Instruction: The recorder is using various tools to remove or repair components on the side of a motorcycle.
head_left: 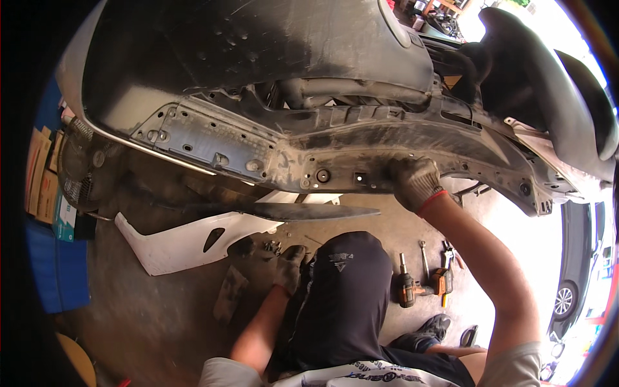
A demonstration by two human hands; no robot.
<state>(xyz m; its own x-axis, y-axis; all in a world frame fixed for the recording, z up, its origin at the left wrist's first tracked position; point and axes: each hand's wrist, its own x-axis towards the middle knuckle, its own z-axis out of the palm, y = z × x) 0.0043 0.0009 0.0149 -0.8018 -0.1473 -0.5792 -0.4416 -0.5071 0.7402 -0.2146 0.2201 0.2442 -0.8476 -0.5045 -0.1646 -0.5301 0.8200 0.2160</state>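
Note:
My right hand (416, 181), in a grey work glove with a red cuff, is raised to the lower flange of the vehicle's bare metal frame (361, 153). Its fingers are curled closed, and whatever they may hold is hidden. Low beside my left knee, my gloved left hand (291, 268) has its fingers bent in; I cannot make out anything in them. Close to it on the floor lies a small heap of loose fasteners (273, 246). A white body panel (174, 248) with an oval slot lies beyond, under a long dark trim strip (316, 211).
A dark vehicle panel (258, 45) hangs over the work. Right of my knee lie a cordless drill (406, 290) with a long socket, a wrench (424, 258) and pliers (447, 255). A fan (84, 161) and boxes (46, 187) stand left; a parked car (574, 271) is at right.

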